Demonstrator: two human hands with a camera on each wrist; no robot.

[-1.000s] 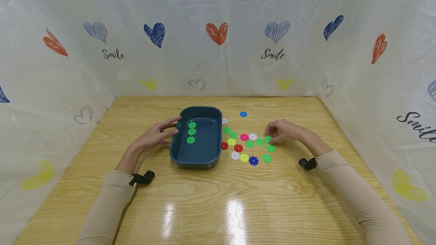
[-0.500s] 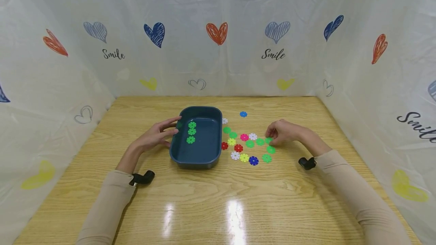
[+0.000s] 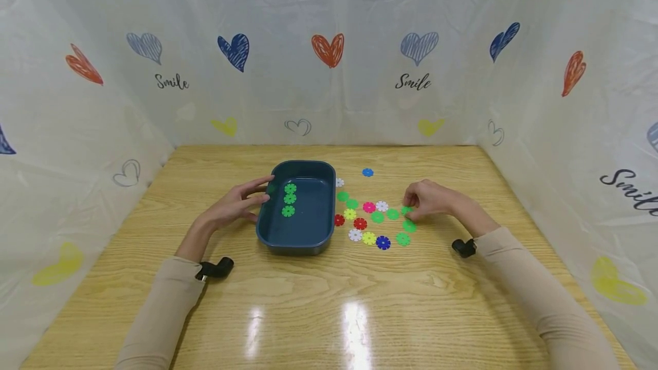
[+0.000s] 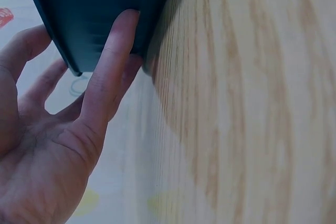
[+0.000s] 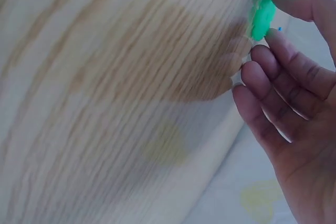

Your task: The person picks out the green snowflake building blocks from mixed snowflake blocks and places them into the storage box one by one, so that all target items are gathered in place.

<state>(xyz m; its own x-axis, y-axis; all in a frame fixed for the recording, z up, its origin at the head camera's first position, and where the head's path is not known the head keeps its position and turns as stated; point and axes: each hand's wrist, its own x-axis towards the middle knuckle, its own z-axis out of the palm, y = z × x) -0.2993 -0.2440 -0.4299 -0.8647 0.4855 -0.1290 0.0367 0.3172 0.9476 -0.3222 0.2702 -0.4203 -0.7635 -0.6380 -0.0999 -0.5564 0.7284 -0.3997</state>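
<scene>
My left hand (image 3: 231, 204) rests against the left side of a dark blue plastic bin (image 3: 295, 238), fingertips at its rim. The left wrist view has extended fingers touching the bin's outer wall (image 4: 92, 3). In the bin lie three green notched plastic discs (image 3: 288, 210). On the table, my right hand (image 3: 430, 197) pinches another green notched disc (image 3: 406, 210) between thumb and index finger; the fingers partly hide it. From the right wrist, that disc (image 5: 263, 18) shows between thumb and index fingertip, its other fingers loosely bent.
Several loose discs lie between bin and right hand, among them a dark blue disc (image 3: 382, 242), a pink disc (image 3: 369, 207) and a red disc (image 3: 360, 224). A light blue disc (image 3: 367, 172) lies farther back. A printed curtain (image 3: 329, 101) surrounds the wooden table (image 3: 288, 301).
My right hand has shifted slightly to the right at the green disc, and the green disc just below it has moved slightly nearer me. The left hand and bin have stayed put.
</scene>
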